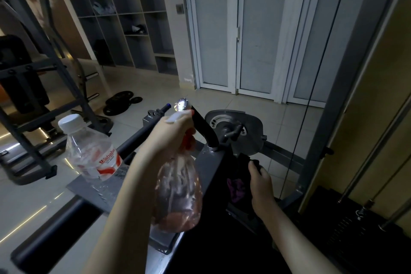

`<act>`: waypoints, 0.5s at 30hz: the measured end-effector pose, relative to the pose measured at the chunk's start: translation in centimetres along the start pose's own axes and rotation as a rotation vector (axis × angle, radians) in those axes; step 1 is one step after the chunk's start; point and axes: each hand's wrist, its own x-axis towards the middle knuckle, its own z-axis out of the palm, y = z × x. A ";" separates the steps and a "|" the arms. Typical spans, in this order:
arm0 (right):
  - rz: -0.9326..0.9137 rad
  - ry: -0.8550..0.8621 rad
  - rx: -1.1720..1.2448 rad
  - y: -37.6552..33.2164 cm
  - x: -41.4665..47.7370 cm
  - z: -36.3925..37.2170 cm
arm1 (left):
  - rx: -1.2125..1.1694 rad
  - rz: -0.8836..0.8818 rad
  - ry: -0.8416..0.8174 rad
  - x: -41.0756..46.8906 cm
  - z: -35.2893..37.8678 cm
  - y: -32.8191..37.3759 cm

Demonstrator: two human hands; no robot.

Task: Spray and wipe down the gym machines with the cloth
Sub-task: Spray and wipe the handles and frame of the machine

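A dim gym room, seen from over a person's forearms. The left hand (171, 133) is raised, its fingers curled round the neck of a clear, pink-tinted spray bottle (178, 196). The hand covers most of the white spray head, so it is unclear whether a finger is on the trigger. The bottle's body hangs below the fingers, blurred.

The right hand (261, 181) is lower and to the right. Its fingers (253, 166) grip a dark cloth (236, 187) with a purple pattern, held against the grey frame of a gym machine (209, 169). The cloth's edges are lost in shadow.

Just beyond the left fingers, a black padded handle (205, 128) with a shiny metal end rises from the machine. A water bottle (91, 153) with a white cap stands to the left of those fingers on a grey plate; its label is only partly readable.

Farther off, beyond the left fingers, black weight plates (121, 103) lie on the tiled floor. A shelf unit (124, 13) and frosted doors (251, 29) stand behind. To the right of the right fingers, the weight stack (355, 229) is nearly black, and the picture's edge cuts it off.
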 end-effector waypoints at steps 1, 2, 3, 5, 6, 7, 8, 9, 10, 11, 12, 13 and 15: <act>0.001 -0.011 0.006 -0.1 -0.1 0.0 | 0.034 -0.026 0.004 0.2 0.6 -0.5; -0.005 -0.014 0.010 0.0 0.0 0.0 | 0.053 -0.056 0.014 0.5 1.3 -1.1; -0.001 -0.013 0.006 -0.1 -0.3 0.0 | 0.072 -0.076 0.015 0.6 2.0 -1.7; 0.009 -0.013 0.034 0.0 -0.4 0.1 | 0.145 -0.097 0.002 0.7 3.1 -2.9; 0.020 -0.014 0.054 0.0 -0.4 0.1 | 0.180 -0.108 0.006 0.8 3.4 -3.4; 0.035 -0.006 0.075 0.0 -0.6 0.1 | 0.197 -0.117 0.015 0.9 3.7 -3.7; 0.046 -0.005 0.082 0.1 -0.5 -0.1 | 0.197 -0.124 0.025 1.0 3.8 -3.9; 0.050 -0.002 0.082 -0.1 -0.8 -0.2 | 0.205 -0.136 0.040 1.2 3.7 -4.1; 0.055 -0.010 0.081 0.1 -0.6 -0.4 | 0.227 -0.151 0.050 1.4 3.6 -4.2; 0.059 0.003 0.072 0.0 -0.7 -0.5 | 0.256 -0.174 0.047 1.6 3.5 -4.2; 0.066 0.011 0.063 0.2 -0.5 -0.8 | 0.270 -0.195 0.029 1.7 3.4 -4.3; 0.072 0.031 0.057 0.2 -0.6 -0.8 | 0.273 -0.213 0.005 1.7 3.3 -4.3; 0.085 0.047 0.056 0.6 -0.3 -0.9 | 0.259 -0.222 -0.021 1.5 3.1 -4.4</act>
